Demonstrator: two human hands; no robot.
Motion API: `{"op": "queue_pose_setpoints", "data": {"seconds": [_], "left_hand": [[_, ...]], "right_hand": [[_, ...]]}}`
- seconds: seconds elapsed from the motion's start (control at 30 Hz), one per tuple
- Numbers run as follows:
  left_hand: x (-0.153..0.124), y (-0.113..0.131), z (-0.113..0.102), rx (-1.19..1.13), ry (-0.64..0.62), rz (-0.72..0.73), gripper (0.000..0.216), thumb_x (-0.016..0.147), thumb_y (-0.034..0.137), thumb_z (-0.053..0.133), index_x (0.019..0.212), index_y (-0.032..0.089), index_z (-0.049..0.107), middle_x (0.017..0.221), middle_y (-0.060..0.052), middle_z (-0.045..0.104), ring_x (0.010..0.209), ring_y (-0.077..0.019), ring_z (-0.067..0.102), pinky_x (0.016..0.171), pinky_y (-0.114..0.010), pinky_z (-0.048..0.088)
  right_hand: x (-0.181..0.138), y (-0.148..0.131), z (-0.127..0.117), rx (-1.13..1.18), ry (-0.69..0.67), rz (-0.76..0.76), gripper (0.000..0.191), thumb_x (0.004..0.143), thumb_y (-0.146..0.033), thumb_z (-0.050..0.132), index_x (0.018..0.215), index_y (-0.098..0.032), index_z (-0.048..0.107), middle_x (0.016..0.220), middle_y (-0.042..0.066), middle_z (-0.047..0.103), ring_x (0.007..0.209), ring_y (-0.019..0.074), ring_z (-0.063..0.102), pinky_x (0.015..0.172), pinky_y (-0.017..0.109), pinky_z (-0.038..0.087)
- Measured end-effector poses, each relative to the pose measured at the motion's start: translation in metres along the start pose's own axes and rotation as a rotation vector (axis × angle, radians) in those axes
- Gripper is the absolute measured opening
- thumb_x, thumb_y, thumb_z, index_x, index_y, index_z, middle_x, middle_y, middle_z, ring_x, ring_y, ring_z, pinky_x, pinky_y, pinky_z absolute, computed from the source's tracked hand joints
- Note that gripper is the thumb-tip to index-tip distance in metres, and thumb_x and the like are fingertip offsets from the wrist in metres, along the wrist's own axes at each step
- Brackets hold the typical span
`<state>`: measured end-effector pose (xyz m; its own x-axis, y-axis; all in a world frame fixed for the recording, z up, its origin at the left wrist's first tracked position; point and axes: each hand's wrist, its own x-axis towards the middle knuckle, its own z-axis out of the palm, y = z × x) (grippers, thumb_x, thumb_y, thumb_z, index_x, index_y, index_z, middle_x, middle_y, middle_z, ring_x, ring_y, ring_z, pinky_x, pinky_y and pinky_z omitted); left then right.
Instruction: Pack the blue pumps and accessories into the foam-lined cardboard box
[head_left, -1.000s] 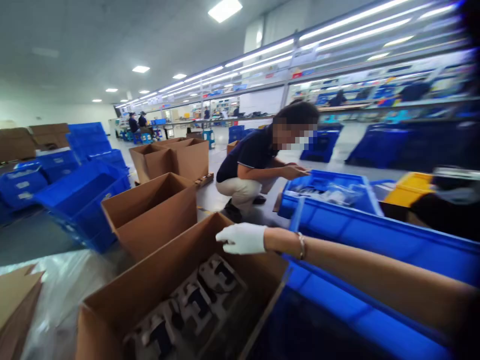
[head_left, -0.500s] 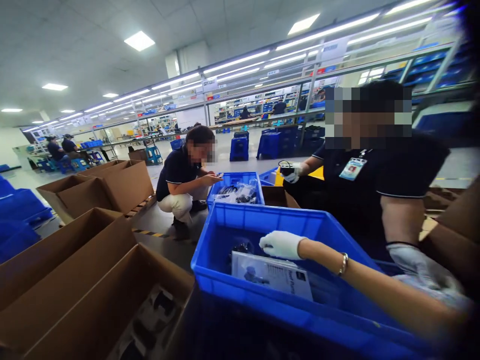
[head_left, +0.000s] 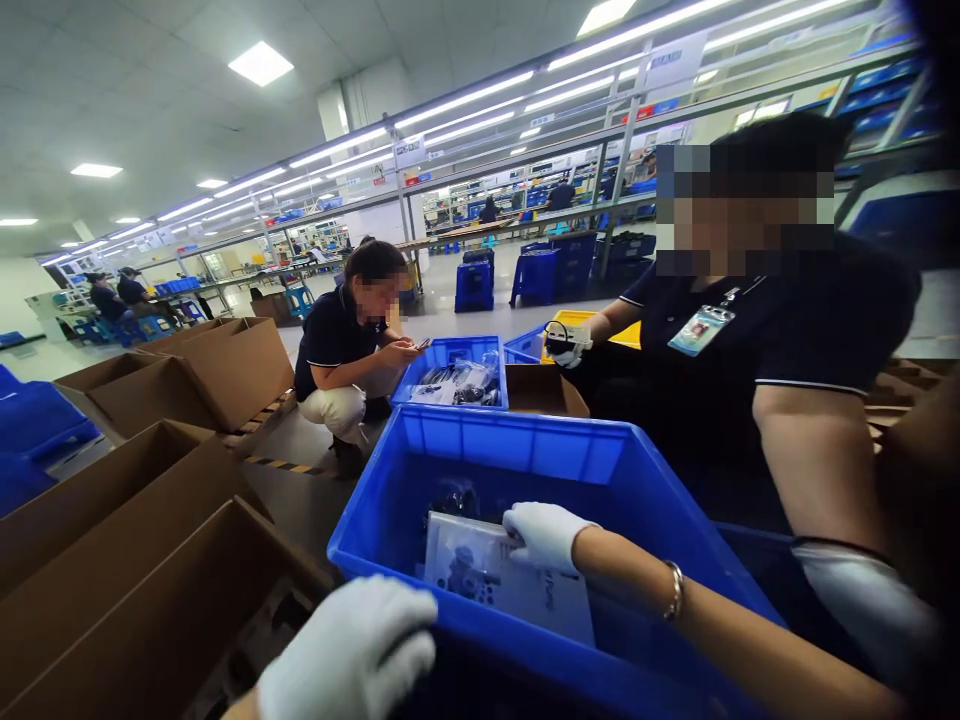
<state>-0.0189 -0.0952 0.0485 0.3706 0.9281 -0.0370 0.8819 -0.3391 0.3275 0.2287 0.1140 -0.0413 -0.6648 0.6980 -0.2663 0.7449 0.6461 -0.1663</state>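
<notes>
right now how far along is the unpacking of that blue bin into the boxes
Done: the near cardboard box already shows moulded inserts with dark parts. In hand: the right hand rests on a printed booklet inside the blue bin; the left hand is at the bin's front rim. Left: the booklet and dark bagged parts are in the bin.

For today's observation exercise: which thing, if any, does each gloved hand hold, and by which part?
The right hand rests on the top edge of a booklet inside the blue crate; a full grip cannot be told. The left hand holds nothing visible.
</notes>
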Motion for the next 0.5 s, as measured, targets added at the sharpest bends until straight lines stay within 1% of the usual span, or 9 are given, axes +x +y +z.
{"op": "queue_pose_setpoints", "data": {"seconds": [0.03,0.1,0.17,0.2,0.27,0.33,0.37,0.43,0.5], "left_hand": [[0.028,-0.005,0.0,-0.004,0.021,-0.011,0.036,0.096,0.04,0.038,0.123,0.028,0.058,0.12,-0.003,0.064,0.109,-0.0199,0.058,0.098,-0.035,0.044],[0.082,-0.015,0.006,0.02,0.037,0.0,0.037,0.095,0.036,0.04,0.124,0.022,0.058,0.123,-0.006,0.064,0.113,-0.0217,0.056,0.101,-0.036,0.042],[0.123,-0.023,0.017,0.038,-0.001,0.049,0.046,0.091,0.037,0.047,0.132,0.016,0.051,0.134,-0.011,0.057,0.123,-0.0248,0.051,0.106,-0.038,0.038],[0.137,-0.025,0.023,0.052,-0.031,0.074,0.051,0.089,0.038,0.05,0.135,0.015,0.049,0.135,-0.012,0.055,0.124,-0.0263,0.05,0.107,-0.039,0.037],[0.15,-0.028,0.032,0.062,-0.141,0.114,0.05,0.088,0.041,0.051,0.132,0.017,0.052,0.129,-0.012,0.06,0.118,-0.0273,0.054,0.101,-0.038,0.041],[0.151,-0.03,0.038,0.042,-0.309,0.108,0.041,0.089,0.044,0.046,0.117,0.02,0.064,0.11,-0.008,0.07,0.101,-0.0241,0.062,0.09,-0.033,0.046],[0.15,-0.031,0.04,0.019,-0.4,0.09,0.04,0.09,0.047,0.043,0.107,0.021,0.069,0.1,-0.006,0.072,0.091,-0.0216,0.064,0.083,-0.03,0.047],[0.145,-0.035,0.043,-0.045,-0.577,0.004,0.046,0.09,0.055,0.041,0.094,0.022,0.073,0.089,-0.002,0.073,0.08,-0.0183,0.063,0.075,-0.027,0.046],[0.143,-0.039,0.045,-0.093,-0.7,-0.09,0.049,0.086,0.061,0.045,0.094,0.023,0.074,0.089,-0.001,0.073,0.08,-0.0188,0.062,0.074,-0.027,0.046]], "right_hand": [[0.001,0.001,0.001,0.012,0.0,0.015,0.028,0.074,-0.03,0.063,0.096,-0.015,0.068,0.098,0.015,0.067,0.089,0.0326,0.064,0.068,0.035,0.043],[0.001,0.003,0.004,0.036,0.0,0.035,0.029,0.072,-0.032,0.063,0.096,-0.016,0.067,0.098,0.014,0.066,0.09,0.032,0.063,0.068,0.034,0.042],[0.001,0.006,0.006,0.061,-0.003,0.045,0.03,0.071,-0.033,0.063,0.097,-0.018,0.065,0.099,0.013,0.065,0.091,0.0312,0.063,0.068,0.034,0.042],[0.0,0.007,0.006,0.071,-0.006,0.051,0.031,0.071,-0.034,0.063,0.097,-0.018,0.064,0.099,0.013,0.065,0.09,0.031,0.063,0.068,0.034,0.042],[-0.002,0.007,0.005,0.088,-0.018,0.064,0.032,0.069,-0.034,0.063,0.096,-0.017,0.063,0.099,0.013,0.065,0.09,0.0315,0.063,0.067,0.034,0.041],[-0.004,0.007,0.002,0.104,-0.041,0.077,0.033,0.067,-0.035,0.063,0.095,-0.017,0.062,0.098,0.013,0.065,0.088,0.0322,0.063,0.064,0.034,0.04],[-0.004,0.007,0.0,0.112,-0.054,0.08,0.034,0.066,-0.036,0.064,0.095,-0.017,0.061,0.098,0.013,0.065,0.087,0.0324,0.063,0.063,0.034,0.04],[-0.006,0.005,-0.004,0.125,-0.079,0.072,0.035,0.066,-0.039,0.064,0.093,-0.018,0.061,0.097,0.012,0.065,0.086,0.0319,0.063,0.061,0.033,0.038],[-0.008,0.004,-0.008,0.131,-0.092,0.05,0.034,0.066,-0.041,0.065,0.091,-0.019,0.06,0.097,0.011,0.064,0.086,0.0307,0.062,0.06,0.032,0.036]]}}
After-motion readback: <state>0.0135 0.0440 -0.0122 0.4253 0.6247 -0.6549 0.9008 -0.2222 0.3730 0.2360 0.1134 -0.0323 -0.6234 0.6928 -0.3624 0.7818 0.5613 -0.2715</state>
